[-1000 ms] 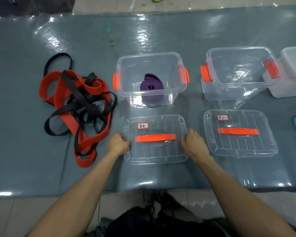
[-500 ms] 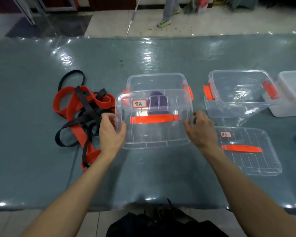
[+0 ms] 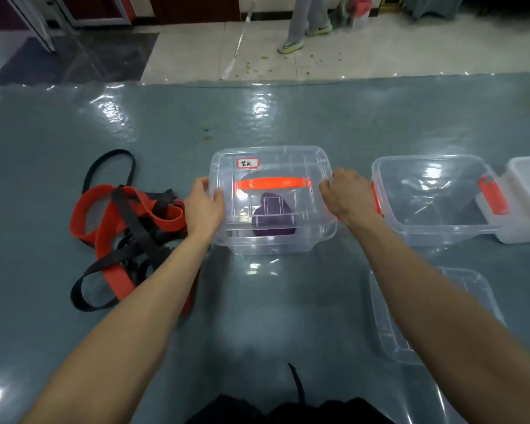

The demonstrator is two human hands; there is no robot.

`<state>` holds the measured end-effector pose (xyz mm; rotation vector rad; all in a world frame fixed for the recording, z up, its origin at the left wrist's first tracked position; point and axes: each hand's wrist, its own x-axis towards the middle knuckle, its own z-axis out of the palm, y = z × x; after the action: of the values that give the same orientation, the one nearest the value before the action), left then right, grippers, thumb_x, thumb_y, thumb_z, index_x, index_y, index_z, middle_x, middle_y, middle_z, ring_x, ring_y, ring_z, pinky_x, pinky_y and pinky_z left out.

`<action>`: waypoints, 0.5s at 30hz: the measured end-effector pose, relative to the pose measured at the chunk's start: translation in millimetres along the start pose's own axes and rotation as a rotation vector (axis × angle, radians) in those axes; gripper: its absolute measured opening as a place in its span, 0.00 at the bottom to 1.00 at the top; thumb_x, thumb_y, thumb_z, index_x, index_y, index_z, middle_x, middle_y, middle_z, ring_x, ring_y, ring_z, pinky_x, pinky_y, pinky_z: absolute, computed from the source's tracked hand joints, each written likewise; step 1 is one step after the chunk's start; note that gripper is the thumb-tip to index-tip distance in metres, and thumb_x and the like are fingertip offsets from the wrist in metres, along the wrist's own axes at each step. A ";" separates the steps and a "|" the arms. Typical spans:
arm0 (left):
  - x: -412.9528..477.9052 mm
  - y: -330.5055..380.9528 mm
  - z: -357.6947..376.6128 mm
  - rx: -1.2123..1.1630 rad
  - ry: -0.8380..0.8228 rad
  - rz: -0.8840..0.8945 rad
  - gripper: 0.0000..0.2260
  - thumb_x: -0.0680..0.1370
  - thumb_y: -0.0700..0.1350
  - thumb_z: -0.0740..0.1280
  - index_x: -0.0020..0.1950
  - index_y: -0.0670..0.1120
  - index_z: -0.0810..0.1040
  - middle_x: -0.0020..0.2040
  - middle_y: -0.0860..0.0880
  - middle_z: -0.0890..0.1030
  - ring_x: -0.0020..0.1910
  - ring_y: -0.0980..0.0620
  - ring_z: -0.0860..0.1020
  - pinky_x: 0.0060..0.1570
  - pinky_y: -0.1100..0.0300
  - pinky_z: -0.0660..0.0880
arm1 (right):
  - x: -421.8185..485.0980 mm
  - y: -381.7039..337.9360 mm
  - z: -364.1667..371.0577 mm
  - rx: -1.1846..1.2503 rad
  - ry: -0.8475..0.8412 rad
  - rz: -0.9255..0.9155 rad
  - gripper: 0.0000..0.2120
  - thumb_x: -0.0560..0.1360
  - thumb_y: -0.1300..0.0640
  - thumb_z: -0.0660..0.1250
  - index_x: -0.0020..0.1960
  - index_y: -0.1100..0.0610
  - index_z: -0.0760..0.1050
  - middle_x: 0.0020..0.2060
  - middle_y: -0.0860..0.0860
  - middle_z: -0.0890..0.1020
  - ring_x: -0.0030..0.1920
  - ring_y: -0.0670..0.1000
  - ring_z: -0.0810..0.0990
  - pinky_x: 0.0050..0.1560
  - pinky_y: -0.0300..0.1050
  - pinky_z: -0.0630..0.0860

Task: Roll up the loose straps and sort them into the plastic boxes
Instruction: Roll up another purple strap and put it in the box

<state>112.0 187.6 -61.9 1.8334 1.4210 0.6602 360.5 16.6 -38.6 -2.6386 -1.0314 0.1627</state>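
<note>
Holding the clear lid (image 3: 273, 179) at both short ends, we set it on the middle box (image 3: 276, 240), purple roll (image 3: 273, 218) inside. Our left hand (image 3: 204, 208) and right hand (image 3: 348, 194) curl around its edges. Loose straps (image 3: 129, 224) wait left, nearest our left hand.

Bare forearms — no sleeves — dark garment (image 3: 288, 411) below

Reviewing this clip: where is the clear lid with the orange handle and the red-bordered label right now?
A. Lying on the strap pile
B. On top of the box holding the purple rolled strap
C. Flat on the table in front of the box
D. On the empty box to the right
B: the labelled lid sits on the box, held at its sides by the left hand and right hand, with the purple rolled strap visible beneath it.
</note>
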 end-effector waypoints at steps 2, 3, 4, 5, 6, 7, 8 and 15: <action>3.0 -5.2 2.3 0.010 0.009 -0.007 0.15 0.83 0.45 0.68 0.69 0.43 0.81 0.64 0.45 0.86 0.62 0.43 0.83 0.60 0.56 0.75 | 2.7 1.8 5.5 0.007 -0.017 -0.007 0.18 0.84 0.50 0.59 0.54 0.64 0.78 0.52 0.64 0.82 0.47 0.64 0.81 0.48 0.53 0.74; 2.4 -8.5 2.7 0.008 0.012 -0.005 0.15 0.83 0.45 0.69 0.68 0.43 0.82 0.64 0.45 0.86 0.62 0.43 0.83 0.63 0.53 0.77 | 1.3 3.1 8.3 0.016 -0.006 -0.013 0.17 0.84 0.50 0.59 0.55 0.64 0.78 0.53 0.64 0.82 0.47 0.64 0.80 0.47 0.53 0.74; 0.9 -12.2 2.8 0.006 0.016 -0.001 0.15 0.82 0.45 0.69 0.68 0.43 0.82 0.63 0.45 0.86 0.61 0.43 0.83 0.64 0.50 0.78 | -1.4 4.6 11.3 0.020 0.012 -0.019 0.17 0.84 0.51 0.60 0.55 0.64 0.78 0.53 0.64 0.81 0.47 0.65 0.81 0.48 0.53 0.74; -1.3 -15.7 2.6 0.005 0.022 0.001 0.15 0.82 0.45 0.70 0.67 0.43 0.83 0.63 0.45 0.86 0.61 0.44 0.83 0.65 0.48 0.79 | -5.6 5.8 13.9 0.018 0.027 -0.026 0.16 0.84 0.51 0.60 0.56 0.64 0.77 0.54 0.64 0.80 0.48 0.67 0.81 0.48 0.54 0.75; -4.0 -19.0 2.4 0.004 0.032 0.005 0.15 0.82 0.46 0.70 0.67 0.43 0.83 0.63 0.45 0.86 0.60 0.45 0.83 0.65 0.48 0.79 | -10.5 6.7 16.1 0.014 0.036 -0.031 0.16 0.84 0.51 0.60 0.57 0.64 0.76 0.54 0.64 0.80 0.49 0.68 0.81 0.49 0.55 0.75; -7.3 -22.2 1.9 0.000 0.044 0.013 0.15 0.82 0.45 0.71 0.66 0.43 0.83 0.62 0.46 0.86 0.60 0.45 0.83 0.64 0.49 0.79 | -15.7 7.5 18.1 0.017 0.039 -0.032 0.15 0.85 0.51 0.59 0.57 0.64 0.75 0.54 0.65 0.80 0.49 0.69 0.81 0.50 0.57 0.76; -11.2 -25.1 1.7 -0.008 0.053 0.023 0.14 0.81 0.45 0.71 0.66 0.43 0.84 0.61 0.46 0.86 0.59 0.46 0.83 0.64 0.50 0.79 | -20.1 8.4 20.1 0.026 0.040 -0.028 0.14 0.85 0.52 0.59 0.57 0.63 0.74 0.53 0.65 0.80 0.49 0.69 0.81 0.50 0.59 0.77; -31.0 -29.3 0.8 -0.027 0.039 0.035 0.15 0.82 0.43 0.69 0.68 0.45 0.83 0.59 0.47 0.87 0.57 0.46 0.84 0.63 0.48 0.79 | -43.8 7.2 31.3 0.099 0.000 0.019 0.12 0.87 0.52 0.56 0.61 0.62 0.68 0.46 0.66 0.83 0.45 0.69 0.82 0.46 0.63 0.80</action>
<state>86.9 161.6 -84.5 1.8369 1.4012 0.7333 326.2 -10.6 -70.8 -2.5603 -0.9724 0.2118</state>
